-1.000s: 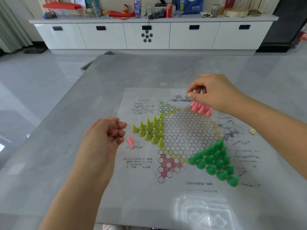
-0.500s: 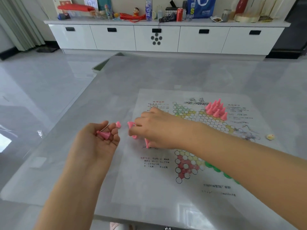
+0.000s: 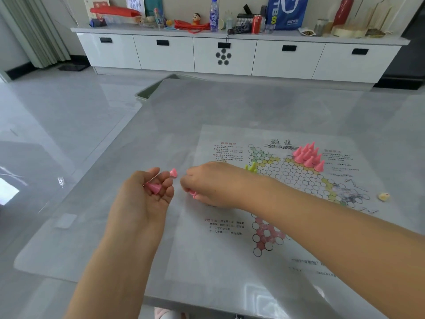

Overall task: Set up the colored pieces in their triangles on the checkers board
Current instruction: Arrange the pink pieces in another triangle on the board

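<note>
The printed checkers board sheet (image 3: 230,249) lies on the grey table. A cluster of pink cone pieces (image 3: 309,156) stands in the far triangle. My left hand (image 3: 142,201) is palm up just left of the sheet; its curled fingers hold a pink cone (image 3: 153,187), and a second pink cone (image 3: 173,173) sits at the fingertips. My right hand (image 3: 207,185) reaches across, fingers curled down onto a loose pink piece (image 3: 192,194) at the sheet's left edge. A few yellow-green pieces (image 3: 251,168) peek out behind its wrist. My forearm hides the green pieces.
A small yellowish scrap (image 3: 383,196) lies on the sheet's right side. A pale green tray rim (image 3: 151,90) shows beyond the table's far left corner. A white cabinet (image 3: 230,54) with clutter on top lines the back wall. The table's near edge (image 3: 184,302) runs just below my arms.
My right hand left the pink cluster and came left to the loose pink piece beside my left hand. My left hand turned palm up, showing its pink pieces.
</note>
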Demonstrator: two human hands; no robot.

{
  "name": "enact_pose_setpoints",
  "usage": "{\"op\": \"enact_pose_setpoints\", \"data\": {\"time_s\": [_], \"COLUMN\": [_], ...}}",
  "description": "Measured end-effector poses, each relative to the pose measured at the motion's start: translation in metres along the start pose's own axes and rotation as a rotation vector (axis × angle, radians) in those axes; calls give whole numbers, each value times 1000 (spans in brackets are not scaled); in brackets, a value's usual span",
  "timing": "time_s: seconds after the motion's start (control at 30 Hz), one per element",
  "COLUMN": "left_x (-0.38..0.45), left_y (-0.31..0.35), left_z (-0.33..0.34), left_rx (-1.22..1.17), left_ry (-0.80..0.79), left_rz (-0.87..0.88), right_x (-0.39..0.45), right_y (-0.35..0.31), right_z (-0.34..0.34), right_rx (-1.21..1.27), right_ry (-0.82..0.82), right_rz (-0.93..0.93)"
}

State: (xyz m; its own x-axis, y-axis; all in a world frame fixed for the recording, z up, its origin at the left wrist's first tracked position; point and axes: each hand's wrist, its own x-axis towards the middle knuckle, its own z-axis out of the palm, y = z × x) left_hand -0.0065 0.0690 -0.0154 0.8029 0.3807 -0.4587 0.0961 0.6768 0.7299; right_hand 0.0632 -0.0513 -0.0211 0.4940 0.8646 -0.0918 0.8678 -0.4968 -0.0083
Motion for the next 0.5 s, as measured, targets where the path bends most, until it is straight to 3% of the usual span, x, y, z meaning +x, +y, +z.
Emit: {"op": "enact_pose_setpoints", "data": {"time_s": [0.13, 0.23, 0.37, 0.5], "left_x": [1, -4, -13, -16], "left_y": [-3, -10, -18, -24], "left_z": [0, 5, 15, 23], "left_rx": [-13, -81, -225, -122], "left_ry": [61, -29, -179, -195], "left_rz": [-19, -130, -320, -319], "right_x": [-8, -12, -17, -31], "right_y": [-1, -7, -17, -6], "right_z": [-14, -32, -40, -41], "right_rx": [250, 387, 471, 700], "right_ry": [120, 260, 297, 433], "right_rz": [44, 21, -11, 115]}}
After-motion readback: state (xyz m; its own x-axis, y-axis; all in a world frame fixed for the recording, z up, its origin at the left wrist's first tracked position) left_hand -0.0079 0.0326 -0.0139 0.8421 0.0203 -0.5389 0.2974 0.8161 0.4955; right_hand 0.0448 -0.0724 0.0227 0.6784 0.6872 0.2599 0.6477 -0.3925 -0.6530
